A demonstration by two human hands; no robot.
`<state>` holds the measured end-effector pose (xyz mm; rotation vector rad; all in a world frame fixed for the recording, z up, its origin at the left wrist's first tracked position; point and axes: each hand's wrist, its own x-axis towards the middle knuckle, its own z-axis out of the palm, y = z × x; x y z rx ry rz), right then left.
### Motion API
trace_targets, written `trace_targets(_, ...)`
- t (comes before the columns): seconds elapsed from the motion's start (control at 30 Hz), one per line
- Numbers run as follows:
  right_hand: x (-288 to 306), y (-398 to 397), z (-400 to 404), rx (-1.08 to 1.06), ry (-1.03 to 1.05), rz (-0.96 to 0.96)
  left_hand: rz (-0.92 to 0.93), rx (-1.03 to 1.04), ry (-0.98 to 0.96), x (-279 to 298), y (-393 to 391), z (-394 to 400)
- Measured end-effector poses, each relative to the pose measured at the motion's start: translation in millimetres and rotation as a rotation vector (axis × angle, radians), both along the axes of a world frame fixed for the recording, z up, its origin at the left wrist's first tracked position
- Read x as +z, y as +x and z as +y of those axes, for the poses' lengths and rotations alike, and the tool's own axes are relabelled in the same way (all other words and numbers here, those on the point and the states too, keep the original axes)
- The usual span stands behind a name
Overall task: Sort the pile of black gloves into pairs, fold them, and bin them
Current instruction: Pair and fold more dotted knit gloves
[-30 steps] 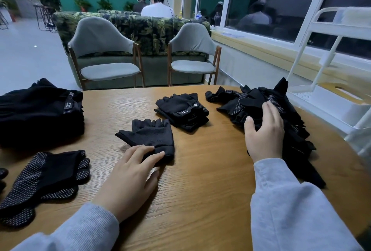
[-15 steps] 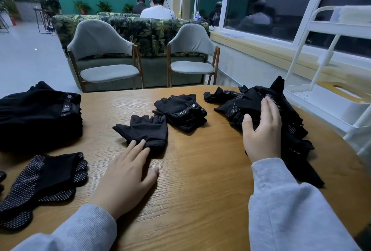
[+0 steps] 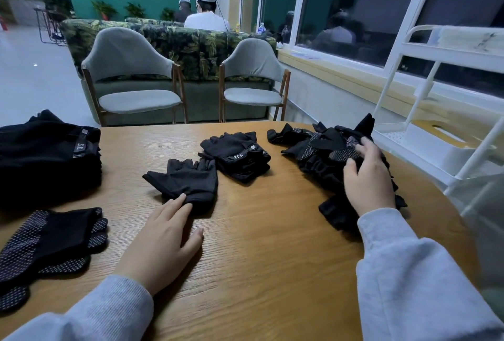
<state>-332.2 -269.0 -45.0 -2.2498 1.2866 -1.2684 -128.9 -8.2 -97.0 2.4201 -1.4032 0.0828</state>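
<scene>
A: Right hand (image 3: pixel 368 174) has its grip in the pile (image 3: pixel 332 160), fingers curled into the tangled gloves on the right of the desk (image 3: pixel 272 245); it seems to pinch a dotted one, though which exactly I cannot tell.

B: A second ago that hand lay flatter on top of the pile. Now the fingers dig in, so I judge it is picking out the next glove.

A: And the left hand (image 3: pixel 163 242)?

B: No grip there: it lies flat on the wood, fingers straight, tips touching the near edge of the single fingerless glove (image 3: pixel 185 180). A moment back it covered that cuff; it has slid toward the person, leaving the glove spread out.

A: So that glove waits for its mate, which probably must come from the pile.

B: Likely. Just beyond it sits a folded pair (image 3: pixel 237 155) with a label strip, nearly touching it. A dotted pair (image 3: pixel 51 239) lies at the near left, and a bigger dark stack (image 3: pixel 46 155) behind that.

A: Any bin?

B: A white cart (image 3: pixel 447 136) stands beside the desk at right; whether it serves as the bin I cannot say. Nothing looks binned yet; sorting is midway.
</scene>
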Motion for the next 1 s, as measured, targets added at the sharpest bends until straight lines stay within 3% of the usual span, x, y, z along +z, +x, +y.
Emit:
trace_targets(0.07,4,-9,-12,-0.047,0.036,0.033,-0.001,-0.027,-0.029,0,0,2)
trace_targets(0.23,1,-24,-46,-0.126,0.144,0.323,-0.125,-0.047,0.013,4,-2,4)
trace_targets(0.37,-6,-21,-55,-0.086,0.259,0.428,-0.089,-0.017,0.036,4,-4,1)
trace_targets(0.5,-5,-20,-44,-0.066,0.212,0.350,-0.129,0.040,0.056,-2,-2,0)
trace_targets(0.83,14,-20,-7,0.023,-0.235,0.011,-0.125,0.125,0.120,0,-5,-2)
trace_targets(1.0,21,-7,25,0.113,-0.336,-0.093,-0.123,0.124,0.138,-2,-5,-1)
